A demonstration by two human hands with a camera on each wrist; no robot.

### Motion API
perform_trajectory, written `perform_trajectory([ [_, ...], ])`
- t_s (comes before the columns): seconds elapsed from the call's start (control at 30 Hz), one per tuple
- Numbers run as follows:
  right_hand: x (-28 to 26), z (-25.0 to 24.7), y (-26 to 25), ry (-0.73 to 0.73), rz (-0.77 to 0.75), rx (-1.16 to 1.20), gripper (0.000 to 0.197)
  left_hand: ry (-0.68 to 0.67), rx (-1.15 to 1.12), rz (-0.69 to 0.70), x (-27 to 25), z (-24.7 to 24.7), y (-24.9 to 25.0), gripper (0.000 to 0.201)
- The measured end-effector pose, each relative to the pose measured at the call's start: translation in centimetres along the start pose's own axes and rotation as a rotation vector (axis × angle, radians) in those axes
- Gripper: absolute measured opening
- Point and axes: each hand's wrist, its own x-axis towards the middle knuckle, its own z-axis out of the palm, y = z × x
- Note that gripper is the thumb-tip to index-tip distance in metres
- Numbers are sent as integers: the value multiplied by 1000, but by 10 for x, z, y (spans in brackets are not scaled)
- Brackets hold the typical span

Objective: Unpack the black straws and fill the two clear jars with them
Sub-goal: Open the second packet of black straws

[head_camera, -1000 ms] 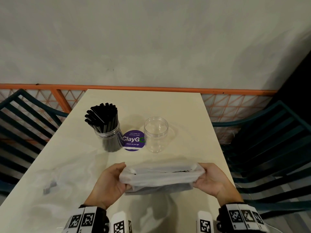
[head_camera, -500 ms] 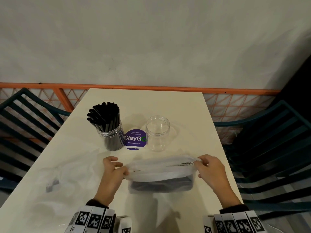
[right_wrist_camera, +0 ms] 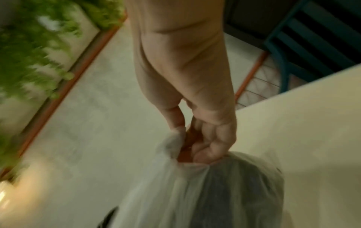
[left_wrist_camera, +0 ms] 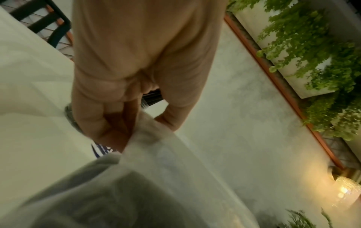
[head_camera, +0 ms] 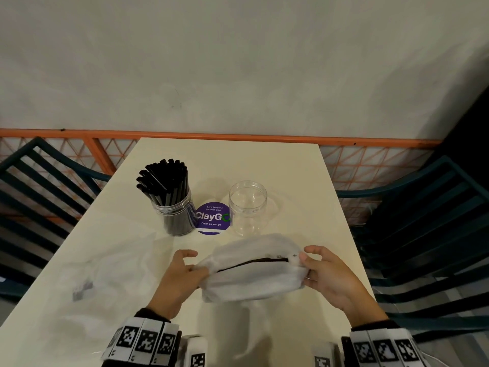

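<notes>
A translucent plastic bag [head_camera: 254, 271] of black straws lies across the near middle of the cream table [head_camera: 291, 168], held at both ends. My left hand [head_camera: 185, 271] pinches its left end, and the left wrist view shows the fingers [left_wrist_camera: 109, 135] gripping the film [left_wrist_camera: 166, 154]. My right hand [head_camera: 317, 271] grips the right end, with the bag [right_wrist_camera: 205, 185] bunched in its curled fingers [right_wrist_camera: 210, 146]. A dark slit of straws [head_camera: 251, 263] shows through the bag's mouth. Behind it stand a clear jar [head_camera: 176, 215] packed with upright black straws and an empty clear jar [head_camera: 247, 207].
A round purple sticker [head_camera: 211, 219] lies between the jars. A crumpled clear plastic wrapper [head_camera: 87, 274] lies at the table's left. Dark teal slatted chairs [head_camera: 423, 234] stand on both sides. An orange railing [head_camera: 238, 137] and a grey wall close the far end.
The bag has been turned and lifted a little, its mouth now pulled open on top so a line of black straws shows. Both hands shifted their grip on its ends.
</notes>
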Motion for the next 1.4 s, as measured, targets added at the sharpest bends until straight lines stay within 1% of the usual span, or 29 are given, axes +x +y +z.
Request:
perform_trajectory([
  [0.03, 1, -5, -1, -21, 67, 105, 7, -12, -42, -15, -1, -1, -1, 35],
  [0.07, 3, -11, -2, -47, 140, 200, 9, -27, -88, -36, -2, -2, -2, 33],
  [0.13, 5, -21, -1, -90, 264, 315, 16, -79, -223, -101, -4, -5, -3, 31],
  [0.2, 6, -26, 2, -98, 333, 354, 21, -164, -383, -157, -3, -8, -6, 33],
  [0.27, 6, -26, 4, -90, 357, 365, 25, -247, -487, -187, -3, -10, -8, 36],
  [0.33, 6, -24, 5, -58, 341, 395, 23, -316, -543, -210, -2, -9, -11, 43],
  [0.4, 8, -23, 7, -29, 267, 340, 23, -352, -583, -237, 0, -10, -15, 47],
  [0.43, 8, -21, 8, -14, 212, 250, 21, -356, -601, -252, 1, -11, -17, 47],
  [0.5, 9, -19, 12, 19, 96, 52, 14, -359, -655, -279, 1, -14, -18, 54],
  [0.57, 6, -16, 14, 1, 4, -170, 19, -387, -697, -285, -2, -14, -11, 55],
  [0.6, 3, -14, 14, -25, -33, -294, 24, -391, -693, -261, -4, -12, -7, 53],
  [0.67, 0, -10, 16, -54, -103, -463, 34, -323, -562, -175, -7, -6, 1, 49],
  [0.7, 0, -7, 16, -25, -140, -509, 33, -272, -467, -123, -7, -3, 3, 48],
  [0.77, 1, -4, 17, 85, -220, -602, 24, -198, -276, -38, -7, 0, 2, 56],
  [0.8, 1, -4, 16, 139, -249, -655, 19, -183, -186, -5, -8, 0, 1, 60],
  [0.83, 2, -3, 16, 180, -272, -691, 15, -175, -100, 25, -10, 0, 1, 60],
  [0.87, 2, -4, 15, 220, -289, -708, 13, -166, -21, 51, -11, 0, 0, 56],
  [0.93, 4, -6, 15, 279, -300, -665, 10, -133, 126, 88, -11, 1, -4, 47],
  [0.97, 4, -7, 14, 286, -288, -608, 10, -93, 200, 116, -11, 2, -7, 43],
  [1.07, 4, -9, 13, 234, -206, -315, 9, 89, 373, 196, -11, 2, -17, 31],
  [1.13, 0, -9, 11, 180, -141, -172, 10, 163, 389, 218, -10, 0, -21, 27],
  [1.2, 0, -10, 11, 147, -114, -156, 17, 152, 399, 265, -9, -2, -20, 26],
  [1.27, 2, -9, 14, 121, -128, -224, 26, 92, 410, 324, -10, -1, -18, 30],
  [1.33, 2, -6, 15, 118, -179, -372, 39, 16, 440, 382, -12, 1, -16, 36],
  [1.37, 1, -4, 15, 129, -202, -459, 42, -22, 480, 416, -14, 3, -16, 34],
  [1.4, -1, -1, 14, 145, -217, -556, 41, -53, 532, 459, -15, 4, -16, 30],
])
